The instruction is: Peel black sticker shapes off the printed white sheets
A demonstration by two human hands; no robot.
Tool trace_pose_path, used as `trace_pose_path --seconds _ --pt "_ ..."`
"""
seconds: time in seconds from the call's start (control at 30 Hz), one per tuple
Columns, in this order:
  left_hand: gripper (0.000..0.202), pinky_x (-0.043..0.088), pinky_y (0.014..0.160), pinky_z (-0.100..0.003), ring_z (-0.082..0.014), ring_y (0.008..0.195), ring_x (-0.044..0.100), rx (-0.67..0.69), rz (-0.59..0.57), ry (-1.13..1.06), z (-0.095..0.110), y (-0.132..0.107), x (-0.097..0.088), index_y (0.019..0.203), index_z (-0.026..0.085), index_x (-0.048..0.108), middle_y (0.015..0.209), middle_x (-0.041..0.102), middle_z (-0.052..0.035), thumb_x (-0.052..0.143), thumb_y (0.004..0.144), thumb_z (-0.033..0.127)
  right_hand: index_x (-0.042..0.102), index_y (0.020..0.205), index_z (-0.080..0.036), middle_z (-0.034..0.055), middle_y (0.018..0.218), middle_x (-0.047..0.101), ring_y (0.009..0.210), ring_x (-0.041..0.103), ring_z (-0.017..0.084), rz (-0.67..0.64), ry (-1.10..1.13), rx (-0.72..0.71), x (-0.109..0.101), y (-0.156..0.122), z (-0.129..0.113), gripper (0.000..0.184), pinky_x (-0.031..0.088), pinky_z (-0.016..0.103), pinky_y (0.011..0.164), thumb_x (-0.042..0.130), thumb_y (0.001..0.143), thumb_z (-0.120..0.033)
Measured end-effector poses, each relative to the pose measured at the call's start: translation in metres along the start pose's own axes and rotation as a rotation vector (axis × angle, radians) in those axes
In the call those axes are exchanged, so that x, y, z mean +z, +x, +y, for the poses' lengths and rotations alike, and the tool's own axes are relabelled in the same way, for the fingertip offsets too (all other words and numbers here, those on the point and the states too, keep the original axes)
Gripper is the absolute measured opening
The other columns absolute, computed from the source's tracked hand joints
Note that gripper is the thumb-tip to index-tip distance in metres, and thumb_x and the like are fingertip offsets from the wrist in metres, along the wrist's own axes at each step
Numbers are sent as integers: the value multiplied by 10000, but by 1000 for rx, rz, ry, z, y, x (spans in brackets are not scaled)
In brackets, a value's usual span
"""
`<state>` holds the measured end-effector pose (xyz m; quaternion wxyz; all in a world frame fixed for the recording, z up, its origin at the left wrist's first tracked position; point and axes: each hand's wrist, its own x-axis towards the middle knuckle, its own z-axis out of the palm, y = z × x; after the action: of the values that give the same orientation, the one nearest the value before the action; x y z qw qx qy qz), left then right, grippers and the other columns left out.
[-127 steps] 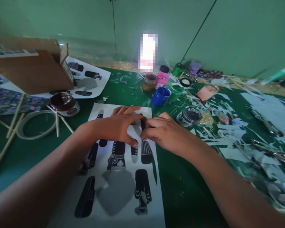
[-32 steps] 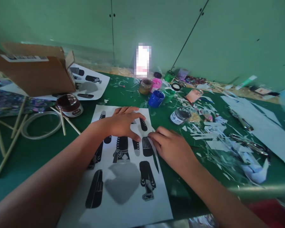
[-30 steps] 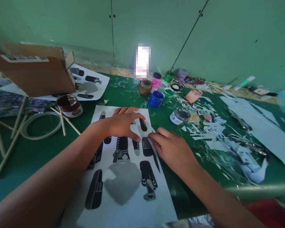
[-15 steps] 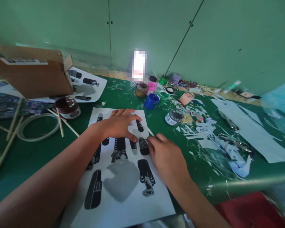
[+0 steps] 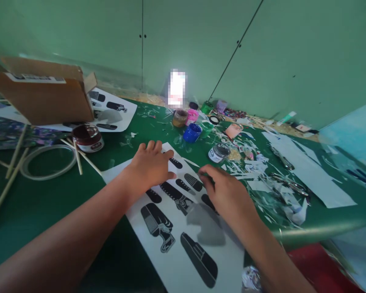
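A white printed sheet with black puppet-like figure parts and a grey patch lies slanted on the green table. My left hand rests on its upper end, fingers spread and pressing the paper. At the sheet's right edge, my right hand is closed, thumb and fingers curled together. Whatever may be between those fingertips is hidden or too small to make out. A thin white strip lies just beyond the sheet, near the right fingertips.
Open paint jars, including a blue jar and a grey jar, stand beyond my hands. Paper scraps, scissors and a long white sheet lie to the right. Leftward are a cardboard box, a dark red jar and wooden sticks.
The printed sheet has turned anticlockwise, its near end swinging right. My left hand stays on its upper part; my right hand has shifted slightly right and away from the printed shapes.
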<state>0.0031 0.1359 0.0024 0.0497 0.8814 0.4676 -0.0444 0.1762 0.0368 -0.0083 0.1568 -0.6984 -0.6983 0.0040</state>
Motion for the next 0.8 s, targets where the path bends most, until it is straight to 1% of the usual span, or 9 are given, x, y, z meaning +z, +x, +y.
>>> trace_pose_path --seconds 0.1,0.2,0.27,0.33,0.43,0.53,0.6,0.67,0.8 --pt "550 343 980 -501 -385 1248 385 89 34 -11 -1 -1 1 1250 133 535 1362 436 -198 615 803 443 587 881 -220 23 803 657 650 598 151 -10 67 -1 7 0 -3 162 353 264 532 425 881 -214" --pt "480 304 1039 -500 -336 1344 295 220 1 -81 1 0 5 1320 234 477 1496 310 -114 553 851 307 573 869 -203 40 837 663 703 621 171 -15 121 0 18 -5 -6 143 390 275 569 430 869 -197" --pt "467 298 1045 -517 -322 1351 295 257 -49 -100 2 0 6 1322 291 477 1502 319 -75 534 859 292 573 897 -196 47 875 663 709 626 174 -6 118 -6 24 -11 -7 146 392 272 555 429 875 -196" --pt "492 307 1027 -546 -345 1331 316 250 -79 -97 3 0 5 1311 295 499 1482 352 -84 575 830 368 583 971 -192 57 933 656 690 624 170 26 68 -13 28 -17 -7 171 385 266 526 435 889 -219" --pt "678 276 1027 -587 -380 1333 291 236 -102 -96 1 2 4 1368 301 449 1485 338 -106 641 750 505 595 1082 -200 53 930 639 628 614 163 72 -41 -33 31 -25 -7 245 376 262 487 485 897 -317" --pt "797 201 1074 -572 -367 1386 192 226 -76 -116 -3 8 9 1440 290 341 1536 236 -116 595 752 603 617 1077 -220 31 862 621 585 601 149 120 -75 -84 35 -29 -7 271 370 251 470 479 909 -380" --pt "765 151 1094 -566 -351 1405 147 239 -32 -133 -5 13 15 1450 296 315 1558 186 -102 524 794 630 625 1039 -219 32 860 610 579 595 141 152 -77 -91 36 -31 -6 267 365 245 466 453 919 -384" --pt "681 147 1090 -566 -344 1386 193 264 34 -145 -7 18 22 1426 306 359 1536 240 -91 477 832 618 618 1044 -202 50 899 601 582 592 143 161 -98 -45 35 -30 -4 294 359 250 460 468 903 -411" --pt "432 303 987 -478 -299 1193 410 293 217 -156 -9 27 29 1254 265 548 1291 476 -100 488 880 474 608 1097 -187 91 986 605 645 610 174 49 -109 131 26 -21 2 377 366 262 485 565 837 -456"
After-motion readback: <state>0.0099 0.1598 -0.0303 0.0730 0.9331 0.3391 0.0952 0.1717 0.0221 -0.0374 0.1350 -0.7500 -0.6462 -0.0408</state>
